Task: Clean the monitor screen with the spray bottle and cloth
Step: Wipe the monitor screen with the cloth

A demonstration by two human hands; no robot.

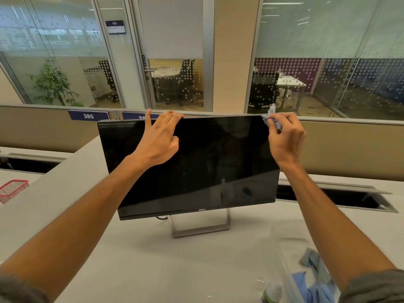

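Observation:
A black Dell monitor stands on a grey desk, its screen dark and facing me. My left hand grips the monitor's top edge left of centre, fingers curled over the bezel. At the top right corner of the screen, my right hand is closed around a small light-blue cloth, pressing it against the corner. The spray bottle stands on the desk at the bottom right, with only its white top visible.
A clear plastic bag with several blue cloths lies beside the bottle. A red mesh basket sits at the left edge. An open cable tray lies right of the monitor. A beige partition and glass office walls stand behind.

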